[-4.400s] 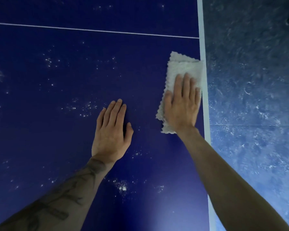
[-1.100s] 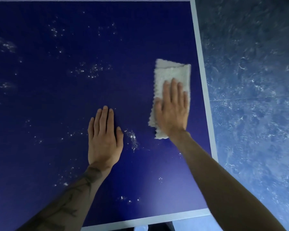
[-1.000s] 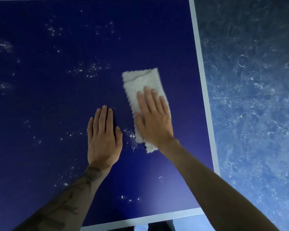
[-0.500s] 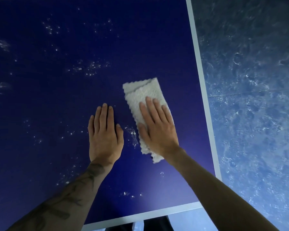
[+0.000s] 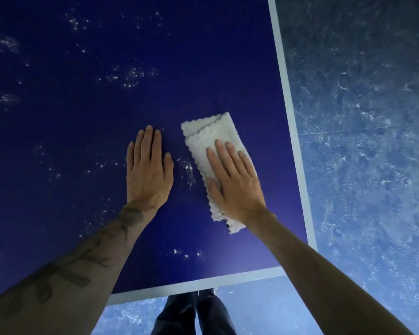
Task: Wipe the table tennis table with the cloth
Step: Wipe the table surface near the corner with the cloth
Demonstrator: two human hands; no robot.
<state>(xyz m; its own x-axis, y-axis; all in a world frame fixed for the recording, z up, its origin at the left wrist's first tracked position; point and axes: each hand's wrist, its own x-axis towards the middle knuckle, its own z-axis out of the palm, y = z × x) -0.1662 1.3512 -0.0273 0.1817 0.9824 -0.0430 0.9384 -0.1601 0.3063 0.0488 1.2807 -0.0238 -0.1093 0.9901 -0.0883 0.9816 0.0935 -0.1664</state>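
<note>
Mottled blue floor (image 5: 363,165) surrounds the corner of a dark blue table tennis table (image 5: 82,112) with a pale border line (image 5: 289,97) along its right and near edges. White dust specks (image 5: 131,76) scatter over the table top, with a small patch of specks (image 5: 188,171) lying between the two hands.

The white cloth (image 5: 211,139), folded into a long strip with scalloped edges, lies flat on the table, just inside the right border line and angled slightly toward the table's far left. The right hand (image 5: 235,183) lies flat on the near half of the cloth, fingers spread and extended, palm pressing down, not gripping; the cloth's far half sticks out beyond the fingertips and a small end shows beside the wrist.

The left hand (image 5: 149,168) rests flat and open on the bare table just left of the cloth, fingers together, not touching the cloth. The left forearm carries a dark tattoo (image 5: 78,259). Both hands sit side by side, apart from each other.

Below the table's near edge, the person's dark trousers (image 5: 194,313) show over the floor.
</note>
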